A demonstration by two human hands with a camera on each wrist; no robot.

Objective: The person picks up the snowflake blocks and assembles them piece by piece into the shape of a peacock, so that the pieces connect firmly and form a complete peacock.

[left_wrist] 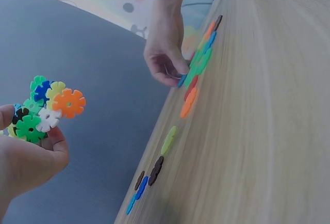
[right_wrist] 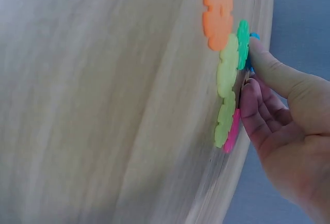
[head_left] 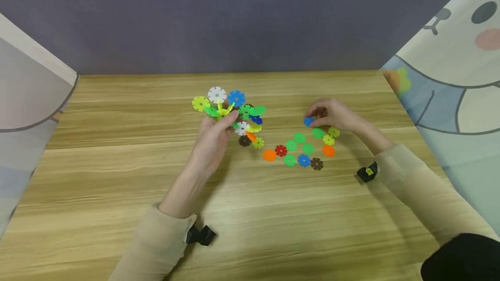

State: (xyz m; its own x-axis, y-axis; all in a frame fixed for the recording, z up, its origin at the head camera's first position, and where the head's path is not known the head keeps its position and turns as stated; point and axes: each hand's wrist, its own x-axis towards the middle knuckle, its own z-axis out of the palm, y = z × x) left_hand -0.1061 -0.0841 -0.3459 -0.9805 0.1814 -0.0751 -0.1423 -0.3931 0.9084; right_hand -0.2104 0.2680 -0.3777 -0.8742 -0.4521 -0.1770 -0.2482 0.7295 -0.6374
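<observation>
The person's left hand (head_left: 214, 135) is raised a little over the wooden tabletop (head_left: 117, 151), fingers curled round a cluster of joined snowflake discs (head_left: 234, 114). The cluster fans out above and to the right of the fingers in yellow-green, white, blue, green and orange pieces slotted into one another; in the left wrist view it sits clear of the wood, gripped at its lower edge between thumb and fingers (left_wrist: 31, 157).

Off to the right, the right hand (head_left: 332, 114) reaches down to the loose pile and pinches a single blue disc (head_left: 309, 121) between thumb and fingertips, at the far left edge of that pile. From the head view I can't tell whether the disc is lifted or still touching the wood.

The loose discs (head_left: 302, 148) lie flat just near of that hand: green, yellow-green, orange, red, blue and dark brown ones, some touching, some apart. In the right wrist view a pink disc (right_wrist: 232, 131) shows under the curled fingers, beside two yellow-green ones.

A dark brown disc (head_left: 245, 141) and a yellow-green disc (head_left: 258, 143) sit below the cluster. A grey wall (head_left: 234, 16) stands at the far edge.
</observation>
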